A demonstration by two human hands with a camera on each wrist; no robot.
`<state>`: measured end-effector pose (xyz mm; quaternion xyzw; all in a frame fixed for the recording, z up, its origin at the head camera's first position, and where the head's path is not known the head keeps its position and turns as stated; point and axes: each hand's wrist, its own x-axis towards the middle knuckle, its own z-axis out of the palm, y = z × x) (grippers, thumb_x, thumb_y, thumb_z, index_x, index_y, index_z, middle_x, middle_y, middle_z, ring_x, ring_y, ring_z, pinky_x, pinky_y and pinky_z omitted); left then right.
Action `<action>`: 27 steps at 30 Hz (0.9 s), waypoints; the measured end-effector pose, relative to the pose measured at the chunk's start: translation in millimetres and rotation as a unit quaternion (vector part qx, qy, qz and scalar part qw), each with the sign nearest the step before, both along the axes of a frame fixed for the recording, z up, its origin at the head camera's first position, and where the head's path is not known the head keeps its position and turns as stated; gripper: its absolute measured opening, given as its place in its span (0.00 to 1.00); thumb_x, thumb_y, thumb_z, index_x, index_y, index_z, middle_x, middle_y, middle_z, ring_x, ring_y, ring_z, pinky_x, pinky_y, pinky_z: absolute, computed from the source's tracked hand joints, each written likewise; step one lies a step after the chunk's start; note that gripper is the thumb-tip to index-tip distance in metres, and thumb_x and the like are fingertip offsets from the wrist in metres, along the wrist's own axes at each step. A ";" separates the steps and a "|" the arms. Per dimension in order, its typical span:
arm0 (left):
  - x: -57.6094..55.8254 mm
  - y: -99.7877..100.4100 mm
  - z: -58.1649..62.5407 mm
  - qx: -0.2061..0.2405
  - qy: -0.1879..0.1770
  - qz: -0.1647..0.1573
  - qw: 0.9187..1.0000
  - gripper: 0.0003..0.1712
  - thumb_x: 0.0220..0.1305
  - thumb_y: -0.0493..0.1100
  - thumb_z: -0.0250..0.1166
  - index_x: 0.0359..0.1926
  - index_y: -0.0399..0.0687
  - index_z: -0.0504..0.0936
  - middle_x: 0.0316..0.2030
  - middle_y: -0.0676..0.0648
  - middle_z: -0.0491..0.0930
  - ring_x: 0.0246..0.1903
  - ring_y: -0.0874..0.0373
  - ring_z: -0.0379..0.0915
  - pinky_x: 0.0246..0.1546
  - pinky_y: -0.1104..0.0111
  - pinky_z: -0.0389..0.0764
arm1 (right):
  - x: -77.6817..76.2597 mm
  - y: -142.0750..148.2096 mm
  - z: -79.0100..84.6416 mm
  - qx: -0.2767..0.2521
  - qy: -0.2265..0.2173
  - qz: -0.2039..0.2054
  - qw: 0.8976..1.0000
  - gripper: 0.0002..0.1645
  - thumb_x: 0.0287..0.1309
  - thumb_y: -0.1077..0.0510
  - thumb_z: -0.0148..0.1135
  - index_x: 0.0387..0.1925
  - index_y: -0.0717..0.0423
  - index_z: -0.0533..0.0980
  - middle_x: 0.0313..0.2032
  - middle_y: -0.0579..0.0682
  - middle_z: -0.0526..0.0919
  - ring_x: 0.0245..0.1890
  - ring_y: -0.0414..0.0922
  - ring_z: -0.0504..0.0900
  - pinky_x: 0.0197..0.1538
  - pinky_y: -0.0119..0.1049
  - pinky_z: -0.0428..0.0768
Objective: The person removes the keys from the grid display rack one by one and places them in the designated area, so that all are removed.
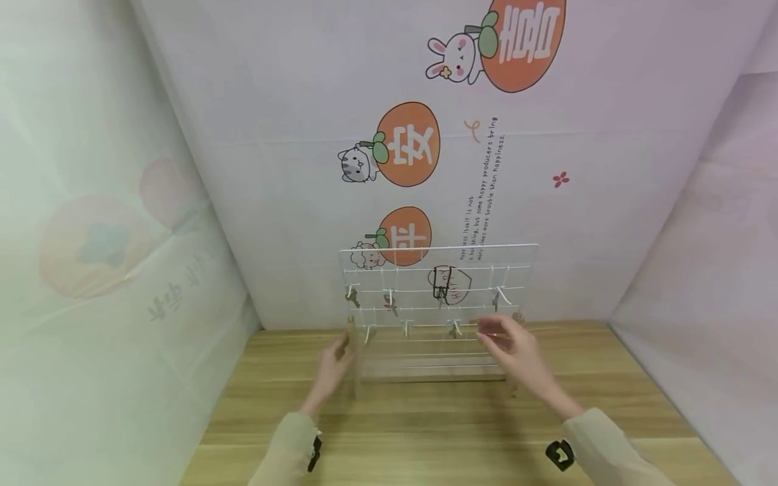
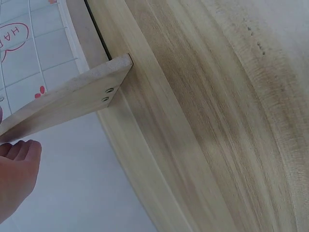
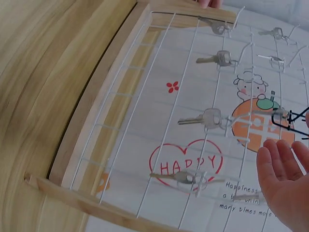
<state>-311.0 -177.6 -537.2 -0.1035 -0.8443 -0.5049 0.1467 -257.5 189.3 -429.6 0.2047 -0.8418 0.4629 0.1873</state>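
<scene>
A white wire grid rack (image 1: pixel 440 248) with wooden side panels stands upright on the table. My left hand (image 1: pixel 333 368) grips its left side panel (image 2: pixel 72 96), fingers on the outer face. My right hand (image 1: pixel 513 347) is in front of the grid's right part, fingers gently bent and parted from the thumb, nothing visible between them. Its fingers (image 3: pixel 280 162) are close to a black hook (image 3: pixel 285 121). Several metal keys hang on white hooks, among them one key (image 3: pixel 212 118) in the middle and another key (image 3: pixel 223 58) nearer the left panel.
The wood-grain table (image 1: pixel 425 432) extends in front of the rack. Behind it rises a white printed backdrop (image 1: pixel 292 202) with orange fruit and small animals. White cloth walls stand left and right. A black band with a device (image 1: pixel 560 455) is on the right wrist.
</scene>
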 end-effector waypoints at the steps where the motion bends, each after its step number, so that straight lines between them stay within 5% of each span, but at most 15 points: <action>1: -0.1 0.5 0.2 0.002 -0.002 0.002 1.000 0.30 0.65 0.33 0.64 0.63 0.21 0.67 0.60 0.22 0.72 0.58 0.28 0.73 0.61 0.43 0.76 | -0.6 -2.3 0.3 -0.003 -0.002 0.004 1.000 0.19 0.62 0.65 0.63 0.53 0.66 0.74 0.50 0.60 0.84 0.48 0.48 0.85 0.52 0.18 0.80; 11: -3.3 8.2 -4.5 0.054 0.002 0.032 0.998 0.29 0.62 0.31 0.66 0.62 0.23 0.71 0.54 0.24 0.78 0.52 0.31 0.79 0.54 0.47 0.83 | -3.0 -28.8 4.2 -0.019 -0.018 0.033 0.999 0.19 0.62 0.65 0.63 0.53 0.68 0.74 0.50 0.62 0.83 0.49 0.56 0.84 0.54 0.20 0.81; 18: -3.7 13.6 -5.3 0.104 -0.018 0.054 0.993 0.30 0.59 0.30 0.68 0.62 0.26 0.72 0.53 0.27 0.80 0.53 0.34 0.80 0.53 0.54 0.85 | -9.4 -45.3 1.7 -0.031 0.042 0.052 0.997 0.16 0.60 0.67 0.64 0.50 0.68 0.76 0.46 0.60 0.85 0.45 0.56 0.85 0.50 0.27 0.86; 27: -4.0 16.6 -8.7 0.113 -0.023 0.085 0.990 0.29 0.56 0.30 0.69 0.60 0.27 0.74 0.53 0.28 0.80 0.52 0.35 0.81 0.51 0.57 0.86 | -12.6 -66.5 -1.5 -0.033 0.017 0.077 0.996 0.16 0.61 0.66 0.64 0.50 0.66 0.76 0.45 0.59 0.85 0.45 0.54 0.85 0.51 0.26 0.86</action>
